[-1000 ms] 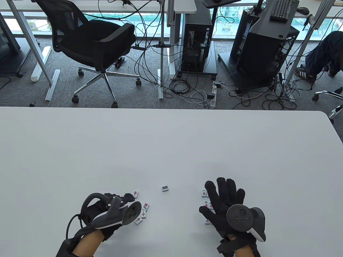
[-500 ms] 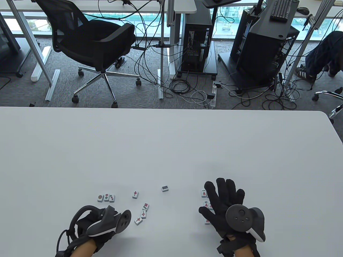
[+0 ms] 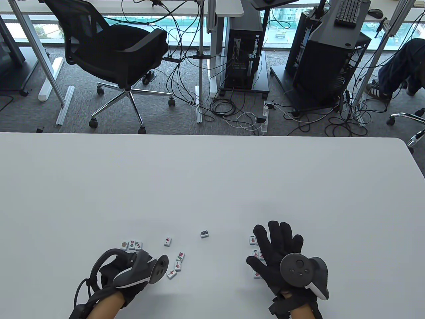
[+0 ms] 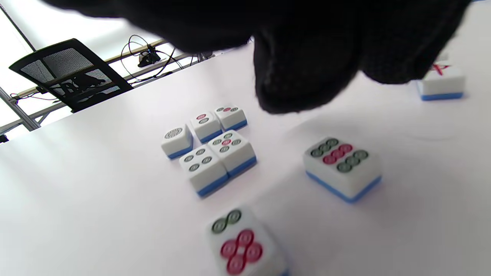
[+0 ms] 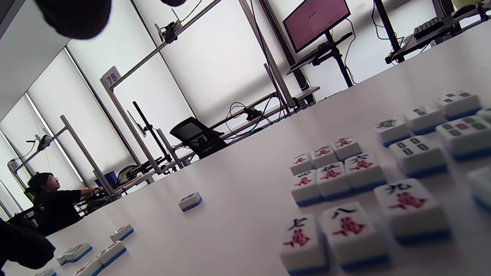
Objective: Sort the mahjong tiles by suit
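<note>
Small white mahjong tiles with blue backs lie face up near the table's (image 3: 212,172) front edge. My left hand (image 3: 136,258) hovers empty just behind a row of circle tiles (image 3: 131,245). Its fingertips (image 4: 303,84) hang above that cluster (image 4: 209,143) and a nine-circle tile (image 4: 342,163). To its right lie several loose tiles (image 3: 178,265), a red-marked tile (image 3: 168,241) and a lone tile (image 3: 205,234). My right hand (image 3: 277,247) is spread flat, fingers apart, over rows of character tiles (image 5: 333,176), which are mostly hidden in the table view.
Bamboo tiles (image 5: 418,153) lie beside the character rows under my right hand. Beyond the table's far edge are an office chair (image 3: 116,56), computer towers (image 3: 245,56) and floor cables.
My left hand drew back from the circle tiles, uncovering the row of three, then moved slightly forward and right again. My right hand has not moved.
</note>
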`<state>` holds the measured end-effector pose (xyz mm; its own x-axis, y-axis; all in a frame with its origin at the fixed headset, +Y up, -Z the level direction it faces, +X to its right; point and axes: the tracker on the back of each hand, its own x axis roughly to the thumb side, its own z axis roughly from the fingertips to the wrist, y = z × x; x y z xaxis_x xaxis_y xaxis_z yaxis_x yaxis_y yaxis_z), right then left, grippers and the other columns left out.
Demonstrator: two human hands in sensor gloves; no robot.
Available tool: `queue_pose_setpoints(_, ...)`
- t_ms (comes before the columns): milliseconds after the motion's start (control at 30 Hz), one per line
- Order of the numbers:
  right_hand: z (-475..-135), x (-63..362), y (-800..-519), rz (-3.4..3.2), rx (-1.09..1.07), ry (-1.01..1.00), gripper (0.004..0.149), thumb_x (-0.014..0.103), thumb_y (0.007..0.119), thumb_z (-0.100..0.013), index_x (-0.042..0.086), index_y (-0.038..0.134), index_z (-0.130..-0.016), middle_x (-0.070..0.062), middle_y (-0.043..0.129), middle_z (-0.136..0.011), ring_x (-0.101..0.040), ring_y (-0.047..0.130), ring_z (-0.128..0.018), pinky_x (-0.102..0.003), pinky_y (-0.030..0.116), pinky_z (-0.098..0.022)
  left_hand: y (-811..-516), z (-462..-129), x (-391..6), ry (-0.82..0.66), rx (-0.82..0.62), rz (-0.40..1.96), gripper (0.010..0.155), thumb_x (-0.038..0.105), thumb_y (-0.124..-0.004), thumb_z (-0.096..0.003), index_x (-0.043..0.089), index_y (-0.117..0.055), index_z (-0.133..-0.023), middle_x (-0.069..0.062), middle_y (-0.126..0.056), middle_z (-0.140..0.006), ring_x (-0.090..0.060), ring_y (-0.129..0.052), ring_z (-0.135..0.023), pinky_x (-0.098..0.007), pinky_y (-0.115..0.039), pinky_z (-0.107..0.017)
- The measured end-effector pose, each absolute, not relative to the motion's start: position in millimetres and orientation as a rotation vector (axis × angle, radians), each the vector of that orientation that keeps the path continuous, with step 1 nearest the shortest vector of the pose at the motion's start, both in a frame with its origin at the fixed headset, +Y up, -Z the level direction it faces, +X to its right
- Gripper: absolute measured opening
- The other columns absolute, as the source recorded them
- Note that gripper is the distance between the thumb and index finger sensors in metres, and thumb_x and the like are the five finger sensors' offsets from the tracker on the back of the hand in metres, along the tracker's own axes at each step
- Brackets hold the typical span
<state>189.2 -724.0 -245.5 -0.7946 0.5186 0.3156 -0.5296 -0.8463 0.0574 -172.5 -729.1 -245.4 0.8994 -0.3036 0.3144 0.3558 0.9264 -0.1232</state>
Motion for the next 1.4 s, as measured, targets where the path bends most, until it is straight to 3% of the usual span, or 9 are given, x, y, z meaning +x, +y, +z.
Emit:
queue_pose_setpoints(200, -246, 189, -724, 2.538, 0.436, -0.047, 0.076, 0.064, 0.06, -0.052, 0.039, 0.021, -0.112, -0.01, 0.008, -0.119, -0.039, -0.004, -0.103, -0.068, 0.001, -0.068, -729, -276, -134, -0.32, -0.122, -0.296, 0.053, 0.055, -0.08, -0.0347, 0.021, -0.091, -0.074, 0.016, -0.101, -0.03, -0.008, -0.094, -0.006, -0.034, -0.084, -0.016)
queue_pose_setpoints(367, -246, 189, -724, 2.528, 0.438, -0.047, 0.076, 0.064, 0.06, -0.052, 0.039, 0.021, -0.112, -0.01, 0.008, -0.119, -0.039, -0.004, -0.103, -0.068, 0.001, -0.068, -741, -294, -111, -0.33, -0.174, -0.357, 0.051, 0.055, -0.081, -0.0337, 0.02, -0.093, -0.069, 0.016, -0.101, -0.027, -0.008, -0.093, -0.004, -0.034, -0.084, -0.015)
queue_pose_setpoints(667, -246, 190, -724, 2.517, 0.431, -0.044, 0.076, 0.064, 0.06, -0.052, 0.039, 0.021, -0.112, -0.01, 0.008, -0.12, -0.038, -0.005, -0.103, -0.067, 0.001, -0.068, -753, -312, -94, -0.321, -0.172, -0.379, 0.048, 0.053, -0.081, -0.0343, 0.02, -0.093, -0.068, 0.017, -0.1, -0.027, -0.008, -0.092, -0.003, -0.033, -0.084, -0.014)
queue_pose_setpoints(900, -247, 191, -724, 2.517, 0.425, -0.043, 0.076, 0.064, 0.06, -0.052, 0.039, 0.021, -0.112, -0.01, 0.008, -0.12, -0.038, -0.005, -0.103, -0.068, 0.001, -0.068, -752, -313, -82, -0.298, -0.246, -0.382, 0.059, 0.062, -0.078, -0.0324, 0.019, -0.093, -0.071, 0.016, -0.1, -0.026, -0.008, -0.092, -0.002, -0.033, -0.083, -0.013)
queue_pose_setpoints(1000, -247, 191, -724, 2.526, 0.426, -0.042, 0.076, 0.064, 0.06, -0.052, 0.039, 0.021, -0.112, -0.01, 0.008, -0.12, -0.039, -0.004, -0.103, -0.068, 0.001, -0.068, -755, -313, -78, -0.329, -0.255, -0.384, 0.055, 0.055, -0.084, -0.0322, 0.018, -0.091, -0.072, 0.016, -0.1, -0.028, -0.008, -0.092, -0.003, -0.033, -0.084, -0.014)
queue_pose_setpoints(1100, -247, 192, -724, 2.522, 0.424, -0.046, 0.076, 0.064, 0.06, -0.052, 0.039, 0.021, -0.112, -0.01, 0.008, -0.12, -0.039, -0.004, -0.103, -0.068, 0.001, -0.068, -752, -310, -78, -0.363, -0.247, -0.391, 0.052, 0.046, -0.09, -0.0312, 0.025, -0.088, -0.079, 0.015, -0.101, -0.031, -0.009, -0.095, -0.008, -0.034, -0.085, -0.018)
queue_pose_setpoints(1167, -247, 192, -724, 2.525, 0.422, -0.043, 0.075, 0.064, 0.06, -0.052, 0.039, 0.021, -0.112, -0.01, 0.008, -0.12, -0.039, -0.004, -0.103, -0.068, 0.001, -0.068, -748, -309, -79, -0.354, -0.239, -0.399, 0.054, 0.045, -0.091, -0.0313, 0.031, -0.085, -0.083, 0.015, -0.101, -0.032, -0.009, -0.096, -0.01, -0.034, -0.085, -0.021)
queue_pose_setpoints(1233, -247, 192, -724, 2.525, 0.423, -0.041, 0.076, 0.064, 0.06, -0.052, 0.039, 0.021, -0.112, -0.01, 0.008, -0.12, -0.039, -0.005, -0.103, -0.068, 0.001, -0.068, -744, -308, -81, -0.336, -0.218, -0.391, 0.056, 0.047, -0.089, -0.0321, 0.027, -0.083, -0.084, 0.016, -0.101, -0.033, -0.009, -0.095, -0.009, -0.034, -0.085, -0.019)
queue_pose_setpoints(1400, -247, 192, -724, 2.531, 0.424, -0.04, 0.075, 0.064, 0.06, -0.052, 0.039, 0.021, -0.112, -0.01, 0.008, -0.12, -0.039, -0.004, -0.103, -0.068, 0.001, -0.068, -744, -309, -78, -0.288, -0.211, -0.405, 0.06, 0.065, -0.073, -0.0346, 0.019, -0.094, -0.068, 0.016, -0.099, -0.021, -0.008, -0.091, 0.001, -0.033, -0.083, -0.011)
